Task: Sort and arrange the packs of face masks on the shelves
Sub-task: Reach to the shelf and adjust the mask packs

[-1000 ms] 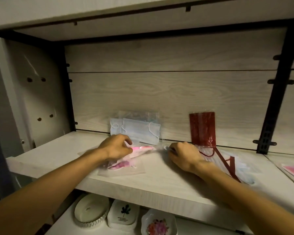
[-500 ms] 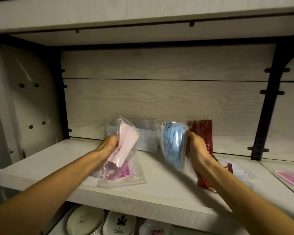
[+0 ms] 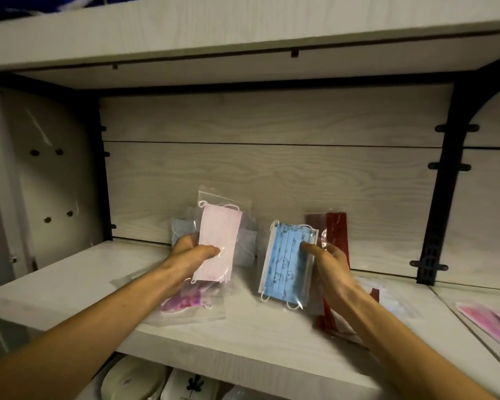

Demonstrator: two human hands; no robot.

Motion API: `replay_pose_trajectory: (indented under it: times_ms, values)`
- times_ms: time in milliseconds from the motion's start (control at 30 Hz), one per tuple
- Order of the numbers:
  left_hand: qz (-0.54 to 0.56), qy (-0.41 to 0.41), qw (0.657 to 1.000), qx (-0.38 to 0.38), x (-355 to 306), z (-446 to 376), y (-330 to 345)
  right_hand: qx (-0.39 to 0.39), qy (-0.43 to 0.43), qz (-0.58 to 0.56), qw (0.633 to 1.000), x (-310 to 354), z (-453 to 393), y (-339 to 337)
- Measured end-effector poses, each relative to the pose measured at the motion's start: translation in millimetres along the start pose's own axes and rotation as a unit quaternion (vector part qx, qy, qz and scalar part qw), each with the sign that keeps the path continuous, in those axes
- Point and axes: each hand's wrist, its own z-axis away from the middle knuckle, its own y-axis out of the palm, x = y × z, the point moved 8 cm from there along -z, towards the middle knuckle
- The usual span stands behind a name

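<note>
Above the pale wood-grain shelf (image 3: 78, 281), two packs held upright: pale pink mask in clear plastic bag (image 3: 218, 243) pinched by left hand (image 3: 194, 254), blue printed mask pack (image 3: 287, 267) pinched by right hand (image 3: 331, 261). Best stood against back panel (image 3: 272, 180) by colour, beside dark red pack (image 3: 337, 235), clear of magenta pack (image 3: 185, 301) lying flat below.

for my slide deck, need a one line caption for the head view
Left hand holds a pink mask pack, right hand a blue one.
</note>
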Motion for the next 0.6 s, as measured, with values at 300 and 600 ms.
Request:
replay_pose_trajectory:
  times_ms: [300, 600]
  values:
    - [-0.306, 0.27, 0.913, -0.023, -50.1, 55.1, 8.0, 0.024, 0.014, -0.11, 0.994, 26.4, 55.2, -20.3]
    - [-0.494, 0.457, 0.739, 0.016, -69.3, 180.2, 33.7, -0.014, 0.016, -0.043, 0.999, 51.3, 179.1, -72.0]
